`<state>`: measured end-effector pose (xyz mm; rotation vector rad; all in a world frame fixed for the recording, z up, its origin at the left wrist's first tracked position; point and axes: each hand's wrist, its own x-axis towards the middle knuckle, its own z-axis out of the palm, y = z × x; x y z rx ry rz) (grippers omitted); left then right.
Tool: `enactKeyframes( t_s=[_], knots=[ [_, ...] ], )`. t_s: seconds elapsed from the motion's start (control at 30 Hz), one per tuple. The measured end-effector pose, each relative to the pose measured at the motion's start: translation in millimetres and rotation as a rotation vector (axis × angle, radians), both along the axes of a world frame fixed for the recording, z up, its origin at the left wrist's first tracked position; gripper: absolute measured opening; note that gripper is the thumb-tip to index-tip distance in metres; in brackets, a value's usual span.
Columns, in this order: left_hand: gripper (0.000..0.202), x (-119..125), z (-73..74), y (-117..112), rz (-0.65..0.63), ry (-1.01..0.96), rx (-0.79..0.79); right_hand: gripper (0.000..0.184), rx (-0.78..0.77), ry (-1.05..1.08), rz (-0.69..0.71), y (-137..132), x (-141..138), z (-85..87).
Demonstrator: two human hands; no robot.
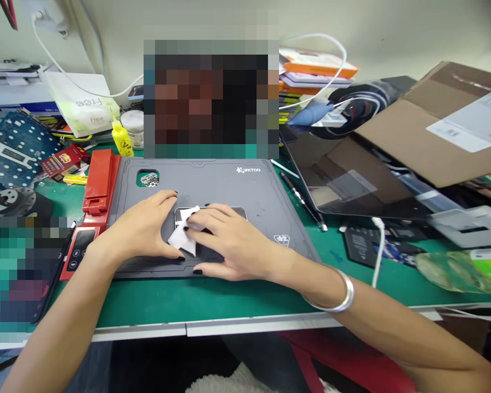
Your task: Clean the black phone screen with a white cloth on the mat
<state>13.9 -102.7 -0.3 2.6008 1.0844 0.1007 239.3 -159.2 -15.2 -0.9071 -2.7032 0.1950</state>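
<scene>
On the grey work mat (213, 183) lies a flat phone-like device (241, 212) with a pale metal rim and a dark face, mostly covered by my hands. My right hand (233, 240) rests over it, fingers pressing a crumpled white wipe (183, 240) against its left part. At the device's left end is my left hand (149, 226), its thumb and fingers spread apart. Whether the left fingertips touch the device I cannot tell. A silver bangle (346, 292) circles my right wrist.
Left of the mat stands a red folding tool with a display (84, 245). At right are a pen-like tool (303, 202), a dark glossy panel (339, 180), a battery-like block (358, 245) and a cardboard box (425, 120). A yellow bottle (123, 139) stands behind.
</scene>
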Motion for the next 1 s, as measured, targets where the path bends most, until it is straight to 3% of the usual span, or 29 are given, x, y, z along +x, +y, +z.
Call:
enactKeyframes(
  t_s=[0.13,0.37,0.5,0.63,0.9,1.0],
  knots=[
    [0.102,-0.3,-1.9,-0.4,0.000,-0.003,0.005,0.069,-0.006,-0.093,0.088,-3.7,-6.6,-5.2],
    [0.096,-1.9,-1.1,1.6,-0.016,-0.001,0.009,0.078,-0.004,-0.197,-0.160,-1.8,9.4,-7.5],
    [0.072,-0.7,1.1,2.2,-0.063,-0.006,0.048,0.081,-0.049,-0.187,-0.042,-7.0,6.9,-6.9],
    [0.067,-1.4,1.1,3.4,-0.070,-0.001,0.074,0.083,-0.057,-0.165,0.039,-10.2,6.1,-7.7],
    [0.071,0.2,6.8,1.3,-0.040,0.025,0.049,0.074,-0.053,-0.210,-0.194,-23.0,72.7,-10.3],
    [0.068,0.7,7.8,-0.4,-0.034,0.024,0.050,0.077,-0.047,-0.194,-0.178,-34.1,75.7,-12.9]
  ],
)
